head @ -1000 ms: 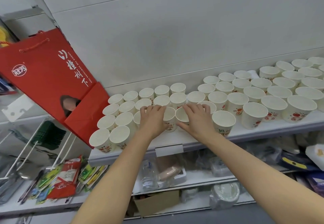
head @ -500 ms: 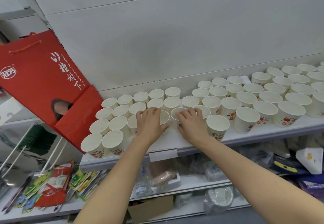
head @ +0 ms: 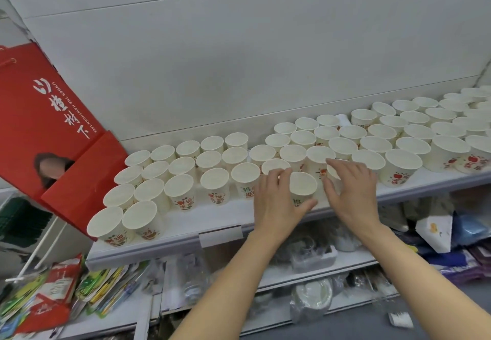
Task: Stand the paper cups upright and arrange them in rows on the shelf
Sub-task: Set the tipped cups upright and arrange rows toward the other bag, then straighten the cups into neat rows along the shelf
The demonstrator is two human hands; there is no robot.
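Since a moment ago our left hand [head: 276, 201] slid right to hold a front cup [head: 303, 189] on the shelf [head: 170, 244], our right hand [head: 350, 190] touching cups at 3 o'clock with loose fingers; nearly all cups stand in rows, a few need tidying.

White paper cups [head: 216, 181] with red prints stand upright in rows along the white shelf [head: 170, 244].
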